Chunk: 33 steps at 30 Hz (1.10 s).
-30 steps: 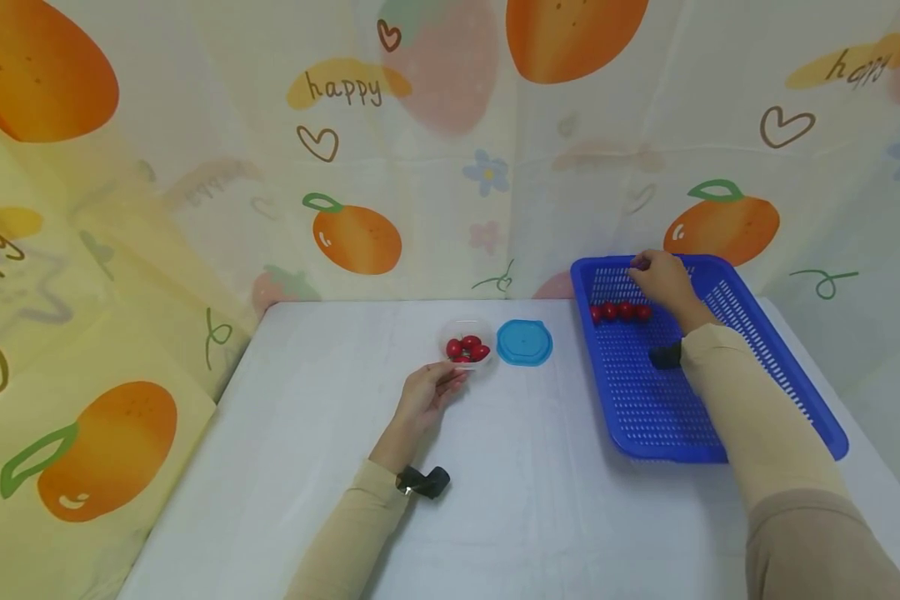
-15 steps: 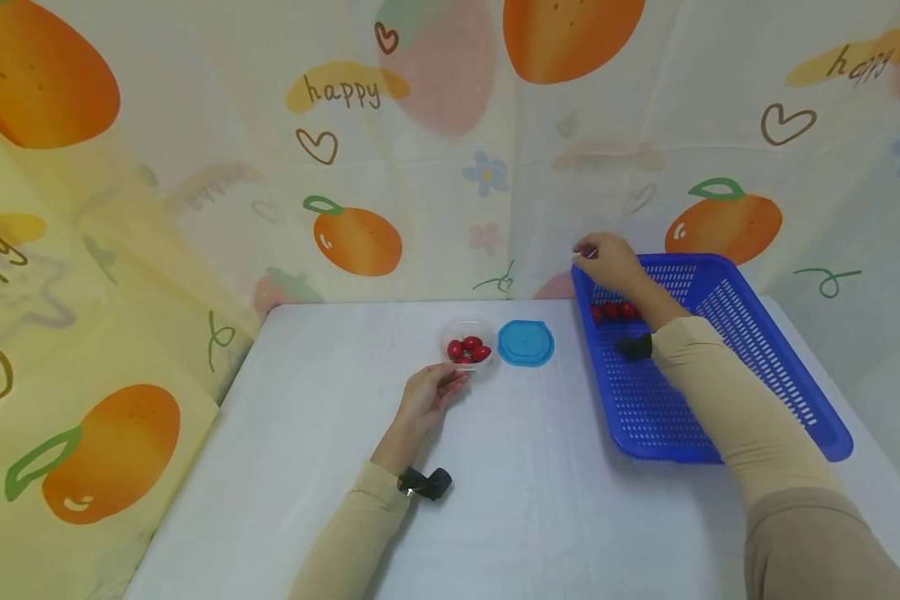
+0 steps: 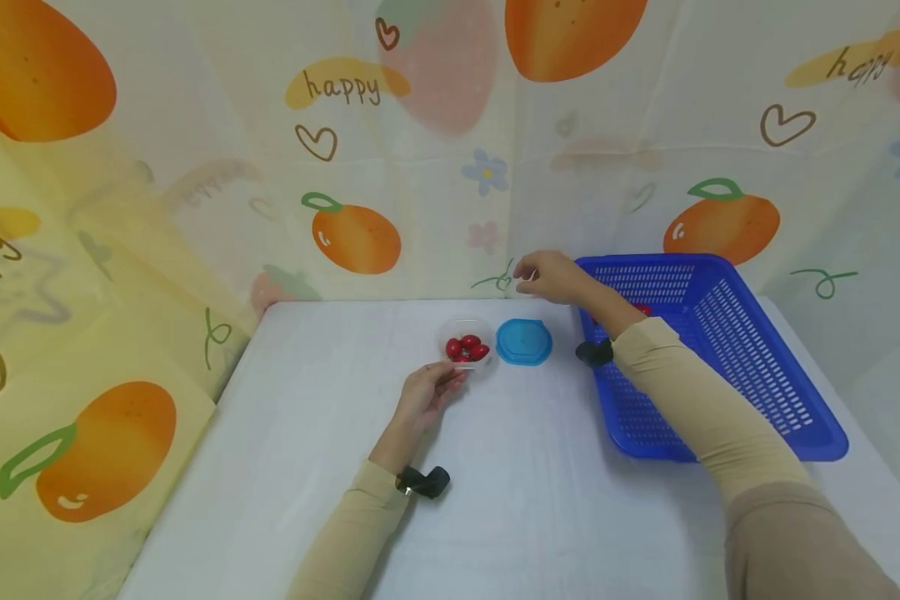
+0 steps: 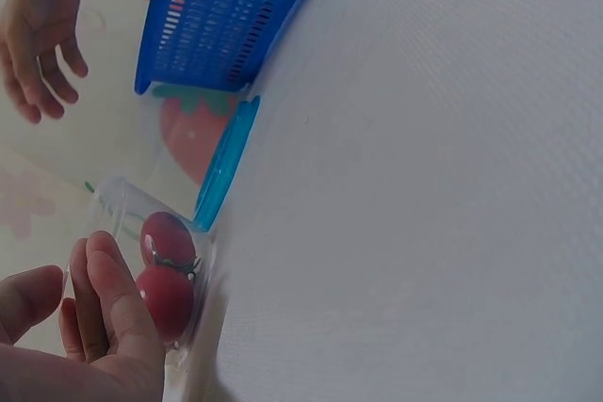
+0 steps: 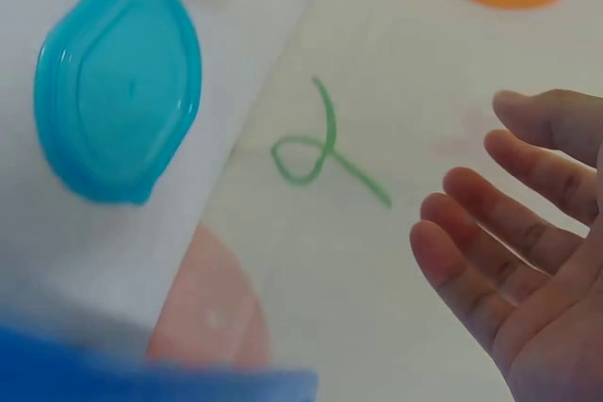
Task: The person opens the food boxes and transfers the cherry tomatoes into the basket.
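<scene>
My left hand point(image 3: 422, 396) pinches the near rim of a small clear plastic container point(image 3: 465, 327), which stands on the table. Several cherry tomatoes point(image 3: 470, 342) lie in it; green stem bits show among them in the left wrist view. A blue lid point(image 3: 524, 342) lies flat just to the right of the container. Above and behind the lid, my right hand point(image 3: 555, 279) hangs in the air past the basket's left rim. Its fingers point(image 5: 476, 275) are loosely bent, and nothing is between them in the right wrist view.
A large blue slotted basket point(image 3: 720, 367) stands at the table's right side. Some red tomatoes point(image 3: 643, 309) are inside it, partly hidden by my right forearm. A white cloth covers the table point(image 3: 528, 492); a fruit-printed curtain point(image 3: 435, 208) rises behind it.
My right hand has moved left, from over the basket past its left rim to above the lid. The left hand and container have stayed in place.
</scene>
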Motion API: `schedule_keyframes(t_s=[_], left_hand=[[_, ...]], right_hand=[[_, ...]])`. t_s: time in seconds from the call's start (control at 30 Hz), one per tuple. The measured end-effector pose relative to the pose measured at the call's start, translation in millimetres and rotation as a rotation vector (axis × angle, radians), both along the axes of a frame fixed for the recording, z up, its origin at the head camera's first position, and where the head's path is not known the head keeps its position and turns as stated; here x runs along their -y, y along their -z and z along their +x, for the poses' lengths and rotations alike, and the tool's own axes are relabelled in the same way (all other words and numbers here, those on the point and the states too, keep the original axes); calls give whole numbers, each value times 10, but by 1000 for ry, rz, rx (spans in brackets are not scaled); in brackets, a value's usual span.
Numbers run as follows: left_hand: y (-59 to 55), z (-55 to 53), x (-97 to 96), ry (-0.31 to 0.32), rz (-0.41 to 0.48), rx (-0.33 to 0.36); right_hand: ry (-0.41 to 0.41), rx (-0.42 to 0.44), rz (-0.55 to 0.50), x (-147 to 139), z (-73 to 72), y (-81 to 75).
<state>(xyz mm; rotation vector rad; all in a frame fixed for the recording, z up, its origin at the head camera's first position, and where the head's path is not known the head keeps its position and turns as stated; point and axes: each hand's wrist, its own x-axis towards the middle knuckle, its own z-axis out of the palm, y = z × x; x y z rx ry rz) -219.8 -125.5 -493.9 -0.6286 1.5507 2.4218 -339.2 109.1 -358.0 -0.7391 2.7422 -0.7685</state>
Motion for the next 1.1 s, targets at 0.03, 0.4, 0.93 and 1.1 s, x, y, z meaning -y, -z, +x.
schedule_keyframes(t_s=[0.03,0.4,0.93,1.1], left_hand=[[-1,1,1,-1,0,3],[6,6,14,16,-13,8],[24,-12,16,6,14,-17],[34,-17,1,13,28,-21]], right_hand=[[-12,10,6,44,14,6],[-160,55,110,447,101,149],[-250,77,252,845,223,428],[-237,65,356,913,227,525]])
